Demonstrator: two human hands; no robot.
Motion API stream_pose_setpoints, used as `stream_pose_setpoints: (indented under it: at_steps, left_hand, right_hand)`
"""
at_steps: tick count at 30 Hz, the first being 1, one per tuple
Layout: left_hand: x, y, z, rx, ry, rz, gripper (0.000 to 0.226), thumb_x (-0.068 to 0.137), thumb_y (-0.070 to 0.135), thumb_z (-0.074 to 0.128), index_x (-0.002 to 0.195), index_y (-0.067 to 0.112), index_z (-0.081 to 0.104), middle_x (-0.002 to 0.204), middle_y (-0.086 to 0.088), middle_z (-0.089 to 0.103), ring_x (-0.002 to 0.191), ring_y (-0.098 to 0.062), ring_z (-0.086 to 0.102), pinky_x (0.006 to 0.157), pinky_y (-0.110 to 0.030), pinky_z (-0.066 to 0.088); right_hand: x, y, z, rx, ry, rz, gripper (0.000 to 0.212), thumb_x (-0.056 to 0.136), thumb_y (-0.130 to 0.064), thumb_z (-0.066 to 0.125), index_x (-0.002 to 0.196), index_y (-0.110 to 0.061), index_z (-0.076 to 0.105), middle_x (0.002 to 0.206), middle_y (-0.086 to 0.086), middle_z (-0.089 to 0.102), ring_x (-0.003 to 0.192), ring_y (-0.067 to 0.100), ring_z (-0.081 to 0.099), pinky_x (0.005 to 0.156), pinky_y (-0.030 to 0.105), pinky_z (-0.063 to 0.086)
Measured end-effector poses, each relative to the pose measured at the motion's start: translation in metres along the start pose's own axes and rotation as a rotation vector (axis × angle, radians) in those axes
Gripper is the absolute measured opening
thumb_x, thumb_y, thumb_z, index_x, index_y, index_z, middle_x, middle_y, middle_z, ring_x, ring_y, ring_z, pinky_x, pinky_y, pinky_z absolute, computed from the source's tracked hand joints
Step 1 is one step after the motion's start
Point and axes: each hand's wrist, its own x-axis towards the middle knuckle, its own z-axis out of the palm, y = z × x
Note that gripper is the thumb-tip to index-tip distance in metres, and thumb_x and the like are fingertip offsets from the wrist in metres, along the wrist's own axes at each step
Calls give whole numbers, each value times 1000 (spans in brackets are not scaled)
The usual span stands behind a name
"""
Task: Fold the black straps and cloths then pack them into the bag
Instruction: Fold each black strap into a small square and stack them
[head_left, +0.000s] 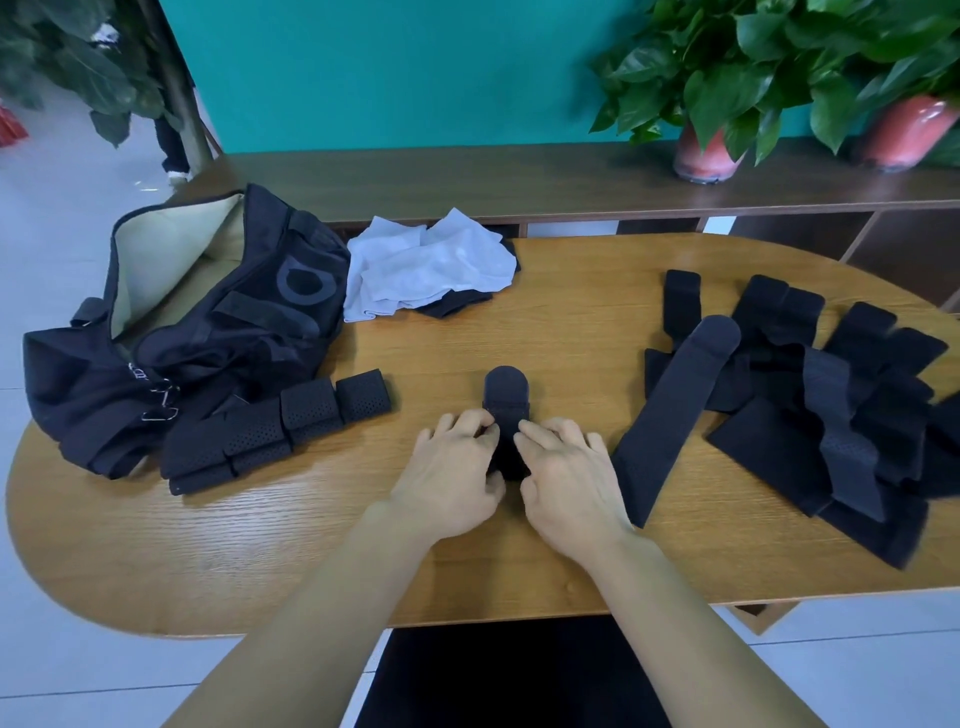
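Leftmost, a black bag lay slumped on the wooden counter with its mouth open, showing a pale lining. Just beside its near edge sat a row of folded black straps, packed side by side and touching the bag. Behind them, near the far edge, a crumpled white cloth lay over a black cloth. At the middle of the counter a short black strap lay with its rounded end pointing away from the person. The left hand held the strap's left side, its curled fingers pinching the edge. The right hand mirrored it on the right side, its fingers also curled onto the strap. To the right, one long strap lay slantwise, and past it a loose pile of unfolded black straps overlapped one another. Two potted plants stood on the shelf behind the counter.
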Motion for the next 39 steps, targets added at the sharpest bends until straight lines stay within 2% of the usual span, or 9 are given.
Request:
stream_pose_setpoints:
  at_steps: [6,11,16,19,21,24,31,36,39]
  left_hand:
    - [-11,-15,2,-112,0,98,65,89,34,59,147,14,40,147,4,41,129,-16,36,110,-30,30]
    - [-31,-15,4,-218,109,150,64,79,46,47,130,10,61,131,-2,62,120,-13,54,105,-4,15]
    - [-47,-12,-2,-455,88,36,52,87,47,49,131,21,60,107,6,68,100,-4,57,91,-26,46]
    - [-46,-11,6,-553,140,-32,34,87,24,66,121,24,65,103,8,71,94,-1,62,86,-22,50]
    - [-42,-9,10,-605,175,-116,17,90,15,65,99,30,67,85,8,69,78,-3,63,72,-22,49]
    - [-35,-7,11,-635,225,-229,24,94,16,61,75,29,55,68,6,61,63,-10,57,55,-15,39]
    - [-11,-2,5,-617,170,-375,19,98,24,55,82,13,55,74,-5,64,73,-20,64,61,-26,45]
    - [0,-5,5,-580,126,-448,17,97,29,55,93,13,61,83,-8,67,77,-22,63,70,-32,51]
    - [2,-6,7,-546,107,-478,22,98,30,54,85,13,61,82,-7,67,75,-22,63,70,-34,52]
  right_hand:
    - [-10,1,-17,98,-151,-21,49,87,-19,49,135,-16,48,143,-9,42,131,15,31,103,29,27]
    - [-22,-2,-12,177,-119,-30,53,88,-21,50,141,-20,44,142,-13,44,129,11,33,101,24,25]
    - [-32,-9,-5,373,3,128,40,91,-13,58,130,-23,59,122,-4,60,115,14,51,99,28,38]
    - [-30,-14,-1,445,83,271,32,90,-14,61,120,-25,65,104,2,61,92,19,59,84,34,49]
    - [-25,-17,1,457,121,316,22,91,-18,60,112,-23,67,91,3,61,83,20,57,75,36,49]
    - [-19,-20,1,437,138,369,9,93,-24,58,95,-18,64,82,2,62,79,19,55,66,34,47]
    - [1,-19,-2,288,72,430,18,99,-32,47,99,-18,59,91,-2,64,86,18,56,62,28,39]
    - [12,-22,1,249,45,488,22,100,-34,45,99,-18,61,89,0,65,83,19,59,65,30,48]
    - [14,-23,2,253,28,505,24,100,-34,45,100,-18,62,90,0,66,84,20,59,66,31,50]
